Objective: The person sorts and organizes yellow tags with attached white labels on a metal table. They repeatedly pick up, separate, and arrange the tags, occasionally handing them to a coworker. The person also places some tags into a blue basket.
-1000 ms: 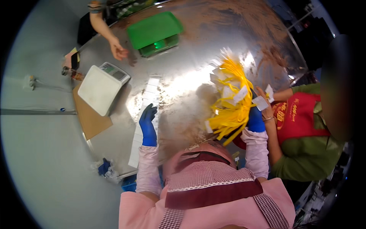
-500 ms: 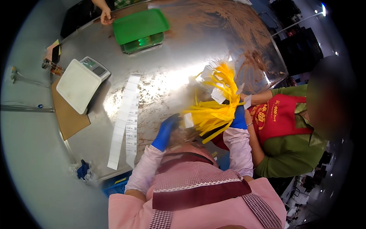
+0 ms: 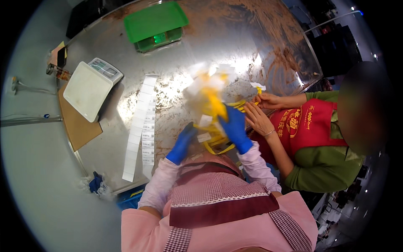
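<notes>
My blue-gloved right hand [image 3: 235,128] is closed on a motion-blurred bundle of yellow strips with white tags [image 3: 214,98] above the steel table. My left hand [image 3: 183,140], also gloved, is beside the lower left of the bundle, its fingers blurred and partly hidden. A co-worker's hands [image 3: 262,117] are just right of mine, pinching a few yellow strips near a small white tag [image 3: 257,86]. Left of my left hand lie two long strips of white labels [image 3: 136,138] on the table [image 3: 222,42].
A white scale [image 3: 90,92] stands on brown cardboard [image 3: 79,134] at the left, near a jar [image 3: 58,72]. A green tray [image 3: 155,19] rests on another scale at the back. The co-worker [image 3: 315,155] stands close at my right. A blue crate [image 3: 130,200] is below the left edge.
My right hand and the bundle have moved left and inward, while my left hand has moved right toward them. A few strips now stay with the co-worker's hands. The hand at the back has left view.
</notes>
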The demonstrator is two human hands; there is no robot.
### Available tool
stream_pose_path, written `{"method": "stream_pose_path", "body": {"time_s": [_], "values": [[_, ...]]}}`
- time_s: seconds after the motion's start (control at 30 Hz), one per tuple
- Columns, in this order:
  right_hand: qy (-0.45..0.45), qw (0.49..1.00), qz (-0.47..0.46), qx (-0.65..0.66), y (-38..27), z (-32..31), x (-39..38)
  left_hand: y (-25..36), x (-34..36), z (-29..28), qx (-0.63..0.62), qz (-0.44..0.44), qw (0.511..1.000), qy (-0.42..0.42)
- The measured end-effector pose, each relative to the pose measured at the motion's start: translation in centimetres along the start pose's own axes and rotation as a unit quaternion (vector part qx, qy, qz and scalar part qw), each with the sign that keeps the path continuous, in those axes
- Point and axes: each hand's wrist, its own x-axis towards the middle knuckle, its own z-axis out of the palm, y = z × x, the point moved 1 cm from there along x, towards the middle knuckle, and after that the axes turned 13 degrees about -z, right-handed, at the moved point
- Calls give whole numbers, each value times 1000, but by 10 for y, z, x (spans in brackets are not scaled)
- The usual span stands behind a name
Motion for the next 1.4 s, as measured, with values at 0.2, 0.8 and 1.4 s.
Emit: {"method": "stream_pose_path", "body": {"time_s": [0.2, 0.8, 1.4], "values": [[-167, 978, -112, 48, -37, 42, -38, -20, 9, -50, -44, -64, 996, 39], [-327, 927, 40, -177, 47, 61, -56, -27, 9, -57, -129, -136, 981, 44], [34, 989, -130, -60, -9, -30, -90, -46, 22, -66, -66, -125, 990, 19]]}}
